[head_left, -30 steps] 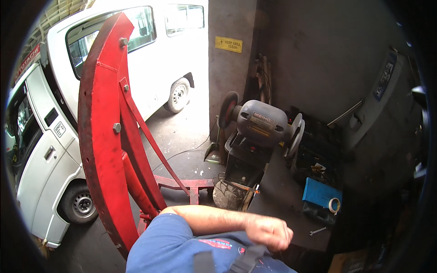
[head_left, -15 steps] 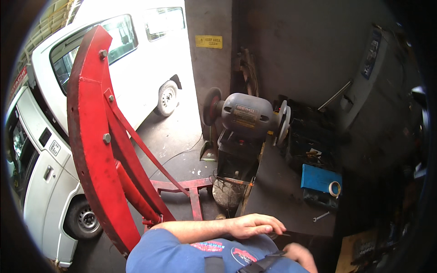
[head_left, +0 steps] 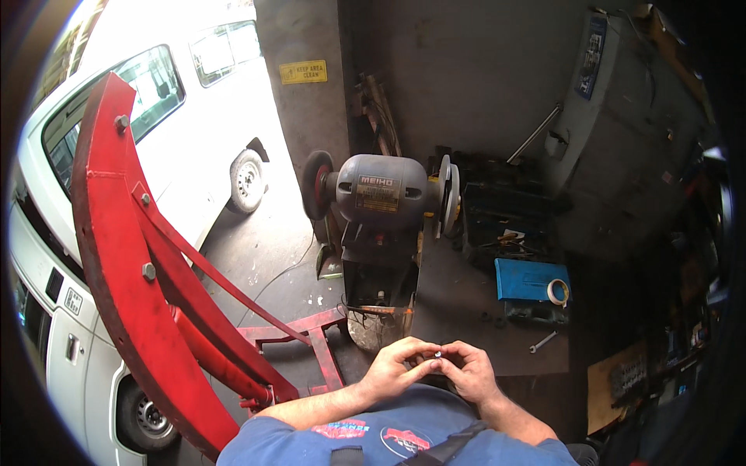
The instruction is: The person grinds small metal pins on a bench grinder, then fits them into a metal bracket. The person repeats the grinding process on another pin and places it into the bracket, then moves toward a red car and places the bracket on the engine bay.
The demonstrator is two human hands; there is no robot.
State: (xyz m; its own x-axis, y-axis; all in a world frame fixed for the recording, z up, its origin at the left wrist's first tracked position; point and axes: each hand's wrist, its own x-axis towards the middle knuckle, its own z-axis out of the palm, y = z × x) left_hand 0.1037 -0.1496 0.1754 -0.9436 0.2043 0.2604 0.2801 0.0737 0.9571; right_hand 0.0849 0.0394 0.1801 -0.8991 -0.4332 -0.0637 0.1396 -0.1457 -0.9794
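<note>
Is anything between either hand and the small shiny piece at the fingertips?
Nothing visible: the left hand and right hand meet at the small shiny piece. The grinder stands farther ahead, beyond both hands.

Head cam was the left fisheye of the worn pair — looked down and forward, straight edges bowed near the rim. Left hand (head_left: 392,374) sat close in at 6 o'clock, right hand (head_left: 472,374) at 5; bench grinder (head_left: 381,190) farther out at 12, white van (head_left: 198,151) well beyond at 10.
</note>
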